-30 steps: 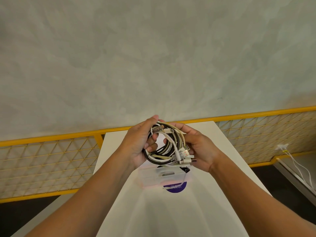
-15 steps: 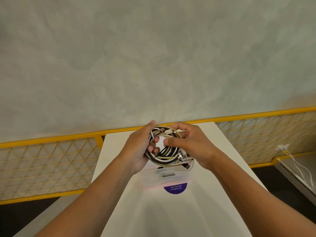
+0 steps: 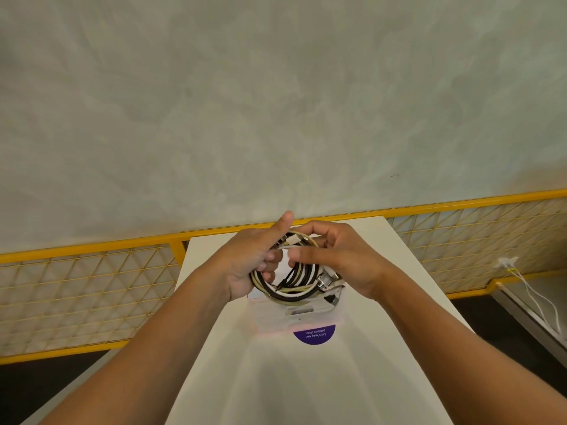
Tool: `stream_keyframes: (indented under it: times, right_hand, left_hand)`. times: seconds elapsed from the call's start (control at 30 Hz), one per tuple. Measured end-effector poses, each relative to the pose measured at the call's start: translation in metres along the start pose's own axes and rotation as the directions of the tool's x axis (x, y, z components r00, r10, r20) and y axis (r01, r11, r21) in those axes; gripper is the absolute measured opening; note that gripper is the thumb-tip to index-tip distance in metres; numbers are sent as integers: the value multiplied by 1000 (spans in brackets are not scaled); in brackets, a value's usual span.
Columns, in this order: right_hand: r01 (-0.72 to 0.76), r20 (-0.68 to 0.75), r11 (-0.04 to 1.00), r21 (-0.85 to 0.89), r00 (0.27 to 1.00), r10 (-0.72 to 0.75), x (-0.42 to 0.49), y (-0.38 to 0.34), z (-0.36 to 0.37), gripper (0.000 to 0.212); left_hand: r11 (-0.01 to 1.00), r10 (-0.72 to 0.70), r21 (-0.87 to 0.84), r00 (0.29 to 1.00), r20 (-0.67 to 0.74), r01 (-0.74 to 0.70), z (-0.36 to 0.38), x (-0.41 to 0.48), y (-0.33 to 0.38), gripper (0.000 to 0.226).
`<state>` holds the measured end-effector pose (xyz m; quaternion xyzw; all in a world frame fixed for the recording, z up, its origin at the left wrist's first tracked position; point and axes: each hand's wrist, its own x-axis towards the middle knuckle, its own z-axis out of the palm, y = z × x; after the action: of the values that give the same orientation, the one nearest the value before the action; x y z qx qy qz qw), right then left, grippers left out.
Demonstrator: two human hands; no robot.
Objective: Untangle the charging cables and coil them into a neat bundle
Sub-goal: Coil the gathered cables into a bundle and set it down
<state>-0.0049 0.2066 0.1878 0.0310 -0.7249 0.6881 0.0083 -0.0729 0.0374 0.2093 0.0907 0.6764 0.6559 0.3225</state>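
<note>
Cable coil point(image 3: 291, 289) gripped between both hands

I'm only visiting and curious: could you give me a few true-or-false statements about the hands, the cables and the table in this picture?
1. The left hand and the right hand both grip the coil of black and white charging cables. True.
2. The coil lies flat on the white table. False: it is held up over the translucent plastic box.
3. A round purple sticker shows on the table at the box's near edge. True.
4. The mesh railing behind the table is blue. False: it is yellow.
</note>
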Motion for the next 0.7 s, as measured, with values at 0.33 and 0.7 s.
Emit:
stream_keyframes:
  times: [0.33, 0.7]
  right_hand:
    - [-147, -13, 933, 329, 987, 160, -1, 28, -34, 63]
    - [-347, -27, 918, 194, 933, 358, -16, 14, -31, 78]
  left_hand:
    - [896, -115, -439, 988, -101, 59, -11, 13, -4, 24]
    - [906, -42, -399, 910, -414, -140, 6, 19, -4, 27]
